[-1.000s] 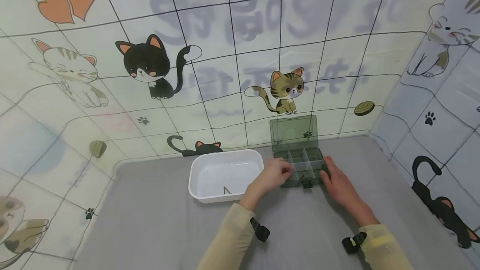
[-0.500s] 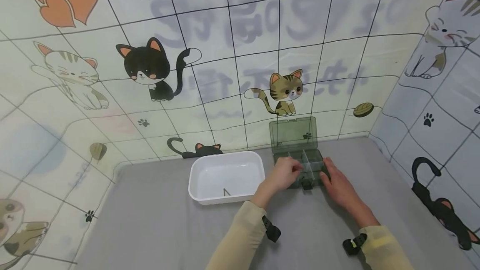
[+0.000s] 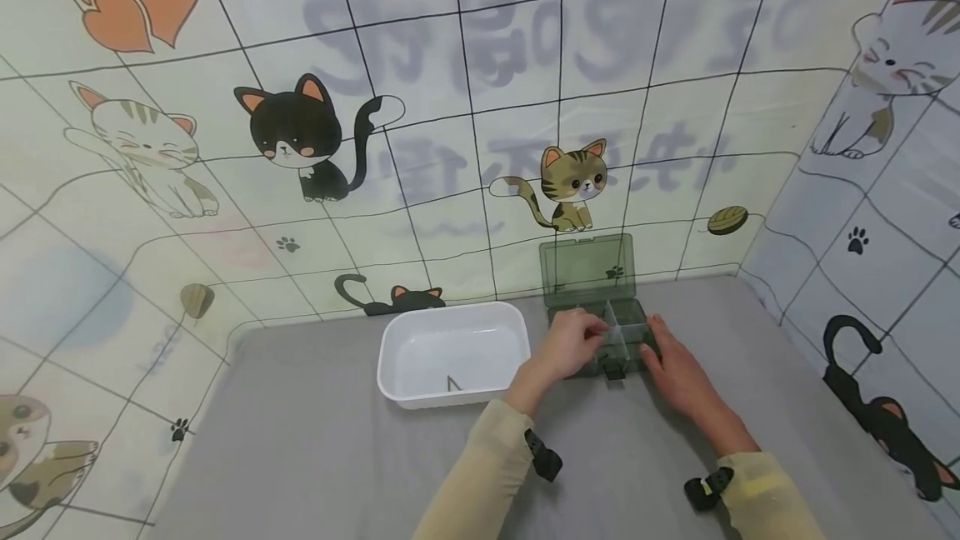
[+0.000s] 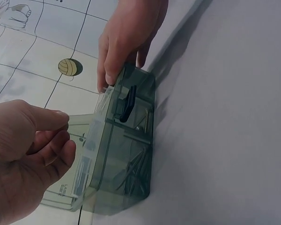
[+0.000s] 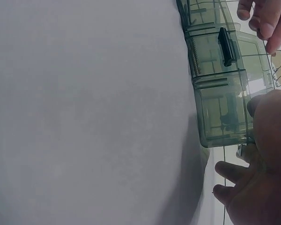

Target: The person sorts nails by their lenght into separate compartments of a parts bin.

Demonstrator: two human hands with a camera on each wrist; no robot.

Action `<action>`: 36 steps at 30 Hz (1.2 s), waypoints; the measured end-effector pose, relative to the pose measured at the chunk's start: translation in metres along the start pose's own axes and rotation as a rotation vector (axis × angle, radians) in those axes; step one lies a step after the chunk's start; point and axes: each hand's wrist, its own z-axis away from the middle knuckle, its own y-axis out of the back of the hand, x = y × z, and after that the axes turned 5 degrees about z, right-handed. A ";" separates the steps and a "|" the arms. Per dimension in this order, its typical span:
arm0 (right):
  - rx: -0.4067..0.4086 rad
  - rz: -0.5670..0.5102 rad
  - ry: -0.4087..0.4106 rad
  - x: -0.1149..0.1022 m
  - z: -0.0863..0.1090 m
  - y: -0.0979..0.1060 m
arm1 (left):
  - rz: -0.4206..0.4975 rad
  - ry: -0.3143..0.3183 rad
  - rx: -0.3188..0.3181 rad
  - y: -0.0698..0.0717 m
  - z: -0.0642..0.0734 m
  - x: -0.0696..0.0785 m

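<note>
A translucent green compartment box (image 3: 633, 315) stands with its lid (image 3: 587, 265) raised against the wall. My right hand (image 3: 678, 369) holds its right end, the thumb at the rim. Over the left and middle compartments is my left hand (image 3: 562, 348), its fingers curled and the thumb against the index finger. Between those fingertips no object shows in the left wrist view. Through the front wall there, several thin metal nails or screws (image 4: 136, 168) show inside. A threaded screw (image 5: 194, 51) lies in another compartment in the right wrist view.
Left of the box sits a white plastic tray (image 3: 416, 401) with two thin metal pieces (image 3: 451, 383) in it. Grey cloth (image 3: 315, 440) covers the table. A cat-print sheet (image 3: 450, 148) hangs behind and at both sides.
My left hand has moved right, from the box's left side toward its middle, and barely shifts in the last half second. My right hand stays at the box's right end.
</note>
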 end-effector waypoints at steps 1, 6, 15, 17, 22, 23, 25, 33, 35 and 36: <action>0.001 0.000 0.000 0.000 0.000 0.000 | -0.004 -0.003 0.005 0.001 0.001 -0.001; 0.003 0.002 0.008 0.002 0.000 0.001 | -0.072 -0.044 -0.004 0.005 0.005 -0.001; 0.004 -0.003 0.011 0.000 0.000 0.002 | -0.003 -0.015 -0.066 0.022 0.014 0.001; 0.001 -0.006 0.011 0.000 0.000 0.002 | 0.015 0.007 -0.047 0.026 0.019 -0.004; -0.006 -0.009 0.007 0.000 0.000 0.001 | 0.076 0.042 0.038 0.034 0.032 -0.023; -0.008 -0.009 0.003 0.000 0.000 0.001 | 0.102 0.045 0.052 0.037 0.035 -0.027; -0.011 -0.007 0.000 0.000 0.000 0.001 | 0.156 0.048 0.078 0.042 0.041 -0.034; 0.001 -0.004 0.011 0.003 0.000 -0.001 | 0.273 0.101 0.116 0.067 0.062 -0.060; 0.001 -0.004 0.016 0.003 0.001 -0.001 | 0.270 0.139 0.107 0.073 0.069 -0.068; 0.004 0.000 0.020 0.003 0.000 -0.002 | 0.265 0.160 0.098 0.077 0.073 -0.072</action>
